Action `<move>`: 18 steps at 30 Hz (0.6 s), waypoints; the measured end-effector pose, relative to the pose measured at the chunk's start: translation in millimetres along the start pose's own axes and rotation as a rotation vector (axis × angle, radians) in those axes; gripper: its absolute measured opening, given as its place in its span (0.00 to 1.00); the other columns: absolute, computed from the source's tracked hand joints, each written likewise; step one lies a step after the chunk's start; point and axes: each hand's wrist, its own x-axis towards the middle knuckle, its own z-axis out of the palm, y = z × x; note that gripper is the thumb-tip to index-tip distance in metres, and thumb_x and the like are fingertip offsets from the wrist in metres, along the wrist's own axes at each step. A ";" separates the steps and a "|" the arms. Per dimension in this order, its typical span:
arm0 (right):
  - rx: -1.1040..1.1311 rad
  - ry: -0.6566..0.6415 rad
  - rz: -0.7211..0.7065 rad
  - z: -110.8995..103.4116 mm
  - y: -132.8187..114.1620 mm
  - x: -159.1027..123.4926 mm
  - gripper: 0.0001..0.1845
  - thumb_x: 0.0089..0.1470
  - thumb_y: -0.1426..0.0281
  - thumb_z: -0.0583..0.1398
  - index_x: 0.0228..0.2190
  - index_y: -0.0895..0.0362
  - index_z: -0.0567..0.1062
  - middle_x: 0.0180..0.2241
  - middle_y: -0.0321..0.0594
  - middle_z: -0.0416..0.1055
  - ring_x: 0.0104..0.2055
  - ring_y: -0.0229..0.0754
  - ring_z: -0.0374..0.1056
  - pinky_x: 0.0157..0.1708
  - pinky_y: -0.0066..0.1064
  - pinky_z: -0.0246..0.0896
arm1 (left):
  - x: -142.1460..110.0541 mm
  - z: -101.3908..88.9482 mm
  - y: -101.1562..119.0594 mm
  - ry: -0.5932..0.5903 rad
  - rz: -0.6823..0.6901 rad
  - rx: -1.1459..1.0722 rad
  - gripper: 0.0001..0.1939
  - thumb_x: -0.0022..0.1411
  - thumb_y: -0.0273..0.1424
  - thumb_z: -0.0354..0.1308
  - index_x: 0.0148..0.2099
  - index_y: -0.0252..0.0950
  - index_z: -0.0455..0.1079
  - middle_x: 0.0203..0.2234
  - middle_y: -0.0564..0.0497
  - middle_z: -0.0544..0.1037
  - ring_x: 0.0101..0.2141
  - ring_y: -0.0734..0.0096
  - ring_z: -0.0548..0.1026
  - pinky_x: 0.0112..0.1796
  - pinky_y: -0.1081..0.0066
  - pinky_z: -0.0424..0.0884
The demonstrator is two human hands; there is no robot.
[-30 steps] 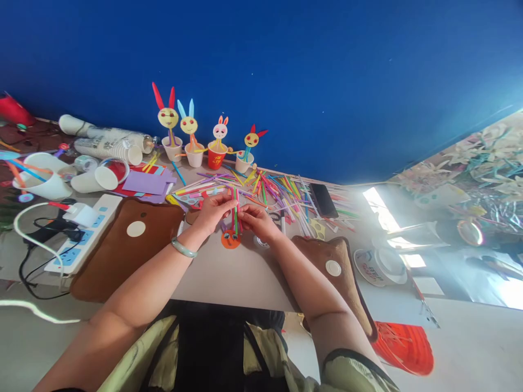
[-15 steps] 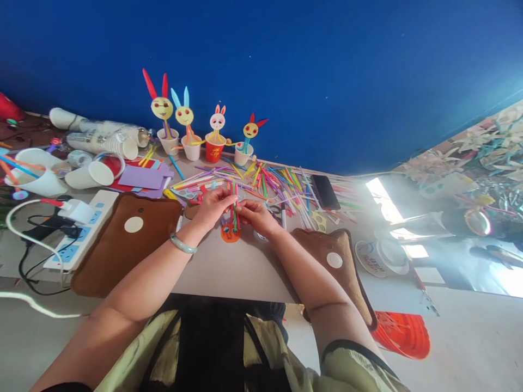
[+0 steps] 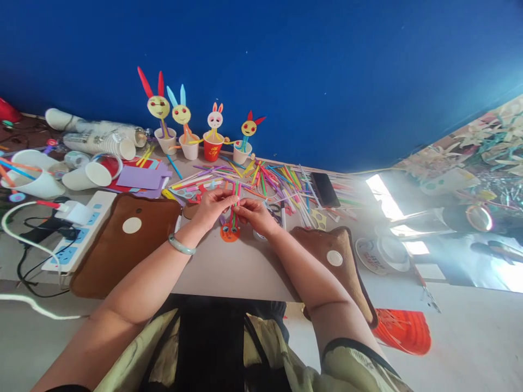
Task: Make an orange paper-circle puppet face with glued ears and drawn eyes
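My left hand (image 3: 214, 208) and my right hand (image 3: 256, 214) meet over the table, both closed around a small bunch of pink and green straws (image 3: 234, 216). The fingers of both hands pinch the straws, which stick out above and below them. Just beneath lies an orange paper face (image 3: 229, 233) with eyes on it; whether the straws are fixed to it I cannot tell. A heap of coloured straws (image 3: 265, 185) spreads behind my hands. Close to my right hand are scissors (image 3: 274, 209), partly hidden.
Several paper cups with rabbit-faced figures (image 3: 213, 148) stand along the blue wall. On the left are a power strip (image 3: 77, 239), purple paper (image 3: 141, 178) and a brown cushion (image 3: 126, 245). Rightward lie a phone (image 3: 326, 189), another brown cushion (image 3: 322, 247) and a tape roll (image 3: 382, 256).
The view has shifted slightly. My hands stay together on the straws with only a small movement of the fingers.
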 end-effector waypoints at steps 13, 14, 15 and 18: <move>0.026 0.017 -0.017 0.0 5.7 1.5 0.20 0.48 0.51 0.68 0.28 0.56 0.76 0.17 0.28 0.63 0.19 0.30 0.54 0.20 0.26 0.47 | -4.1 5.2 8.8 0.014 0.024 0.070 0.14 0.51 0.41 0.69 0.27 0.35 0.77 0.24 0.52 0.76 0.30 0.71 0.70 0.34 0.71 0.67; 0.027 0.020 -0.020 0.3 5.5 1.5 0.20 0.48 0.51 0.68 0.28 0.56 0.76 0.17 0.28 0.63 0.19 0.30 0.54 0.20 0.26 0.46 | -4.2 5.4 9.0 0.004 0.016 0.066 0.14 0.51 0.42 0.69 0.27 0.34 0.77 0.24 0.52 0.76 0.30 0.71 0.71 0.34 0.71 0.67; 0.029 0.023 -0.024 0.5 5.3 1.4 0.20 0.48 0.52 0.68 0.28 0.56 0.76 0.16 0.28 0.63 0.19 0.30 0.54 0.20 0.26 0.46 | -4.3 5.5 8.9 -0.008 0.007 0.059 0.15 0.52 0.42 0.69 0.27 0.34 0.77 0.24 0.52 0.75 0.30 0.71 0.71 0.35 0.71 0.67; 0.031 0.032 -0.035 0.8 5.5 1.7 0.20 0.49 0.52 0.68 0.28 0.56 0.76 0.17 0.28 0.63 0.19 0.30 0.54 0.20 0.26 0.46 | -4.5 5.9 6.6 -0.017 -0.018 0.040 0.16 0.52 0.43 0.68 0.29 0.33 0.77 0.24 0.51 0.76 0.30 0.71 0.71 0.35 0.71 0.68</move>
